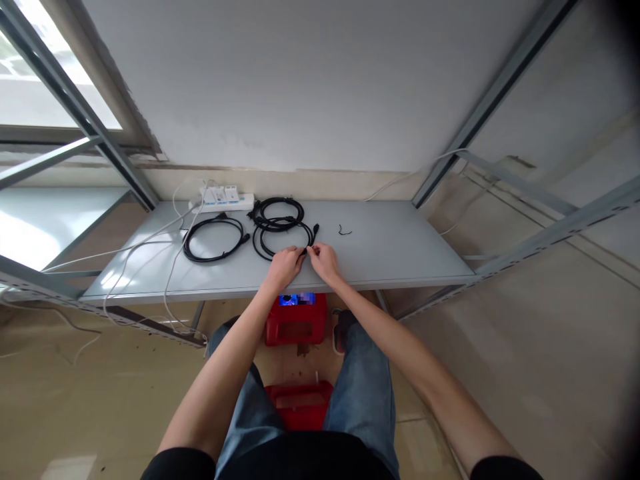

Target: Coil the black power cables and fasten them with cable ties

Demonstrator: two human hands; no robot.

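Both hands meet at the near side of a coiled black power cable [257,247] on the grey shelf [390,247]. My left hand [286,265] is closed, its fingertips gripping the coil's near edge. My right hand [324,261] is closed in a pinch at the same spot, just right of the left; what lies between its fingertips is too small to make out. A second black coil [285,200] overlaps the far side of this one. To the left rests a separate coiled black cable [215,259]. A short black twist tie [344,232] lies right of my hands.
A white power strip [245,202] with plugged-in adapters stands at the back left. White cords [173,267] run across the left end and over the front edge. Metal uprights [435,177] flank the shelf. Below are a red stool [273,330] and a lit blue screen [295,299].
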